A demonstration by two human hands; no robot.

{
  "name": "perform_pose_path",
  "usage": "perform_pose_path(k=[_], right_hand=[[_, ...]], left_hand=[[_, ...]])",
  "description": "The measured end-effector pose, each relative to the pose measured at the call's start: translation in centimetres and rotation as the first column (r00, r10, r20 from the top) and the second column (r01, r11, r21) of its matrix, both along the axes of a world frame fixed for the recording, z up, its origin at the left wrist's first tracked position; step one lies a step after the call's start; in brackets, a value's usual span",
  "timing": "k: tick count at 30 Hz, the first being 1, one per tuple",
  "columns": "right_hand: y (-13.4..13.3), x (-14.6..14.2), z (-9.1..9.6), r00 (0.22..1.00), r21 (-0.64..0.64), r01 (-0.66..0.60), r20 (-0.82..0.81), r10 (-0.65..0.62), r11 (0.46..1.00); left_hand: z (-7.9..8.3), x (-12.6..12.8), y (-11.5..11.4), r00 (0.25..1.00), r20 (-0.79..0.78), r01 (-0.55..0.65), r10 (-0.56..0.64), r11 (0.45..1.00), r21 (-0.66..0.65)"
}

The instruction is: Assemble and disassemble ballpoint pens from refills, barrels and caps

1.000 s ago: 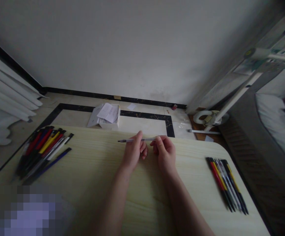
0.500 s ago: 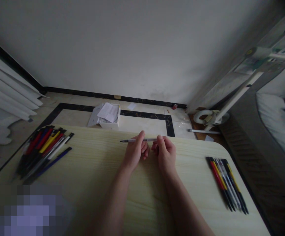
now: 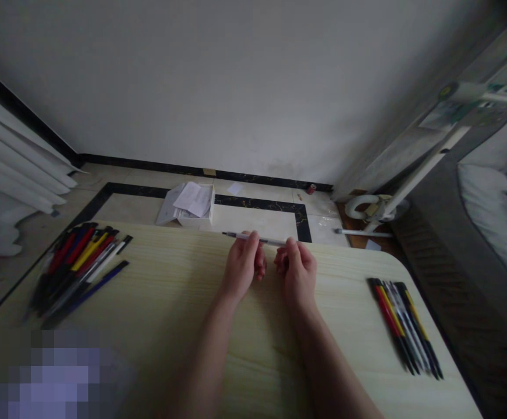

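Now, change: pen (image 3: 253, 238) sits farther and more tilted than a second ago.
left hand (image 3: 243, 265): pinching pen mid-barrel.
right hand (image 3: 299, 271): pinching its right end.
pen location: above table (image 3: 183, 302) far edge, centre.
meaning: probably still being fitted together.

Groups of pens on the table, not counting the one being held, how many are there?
2. A loose heap of pens lies at the table's left edge; a neat row of pens lies near the right edge. Single pens overlap, so some may be hidden.
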State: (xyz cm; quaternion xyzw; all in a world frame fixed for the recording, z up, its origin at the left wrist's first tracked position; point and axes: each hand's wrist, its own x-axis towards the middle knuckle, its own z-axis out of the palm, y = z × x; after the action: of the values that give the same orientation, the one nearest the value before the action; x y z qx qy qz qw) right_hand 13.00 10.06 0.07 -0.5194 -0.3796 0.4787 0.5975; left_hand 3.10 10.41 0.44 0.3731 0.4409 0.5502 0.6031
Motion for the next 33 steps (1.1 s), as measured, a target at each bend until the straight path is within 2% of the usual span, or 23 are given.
perform_pose_path(k=[7, 16, 27, 33], right_hand=[[0.08, 0.01, 0.04, 0.999, -0.015, 0.019, 0.044, -0.019, 1.000], [0.09, 0.06, -0.09, 1.000, 0.007, 0.008, 0.021, -0.009, 1.000], [0.12, 0.00, -0.19, 0.999, 0.001, 0.015, 0.028, -0.015, 1.000], [0.06, -0.10, -0.11, 0.997, 0.022, 0.004, 0.078, -0.006, 1.000]], left_hand=[[-0.21, -0.09, 0.07, 0.999, 0.042, -0.023, 0.023, 1.000, -0.011], [0.06, -0.02, 0.05, 0.996, 0.089, -0.016, 0.018, 1.000, -0.017], [-0.12, 0.14, 0.14, 0.994, 0.053, -0.094, 0.096, 0.994, -0.050], [-0.28, -0.08, 0.29, 0.989, 0.108, -0.097, 0.103, 0.994, -0.059]])
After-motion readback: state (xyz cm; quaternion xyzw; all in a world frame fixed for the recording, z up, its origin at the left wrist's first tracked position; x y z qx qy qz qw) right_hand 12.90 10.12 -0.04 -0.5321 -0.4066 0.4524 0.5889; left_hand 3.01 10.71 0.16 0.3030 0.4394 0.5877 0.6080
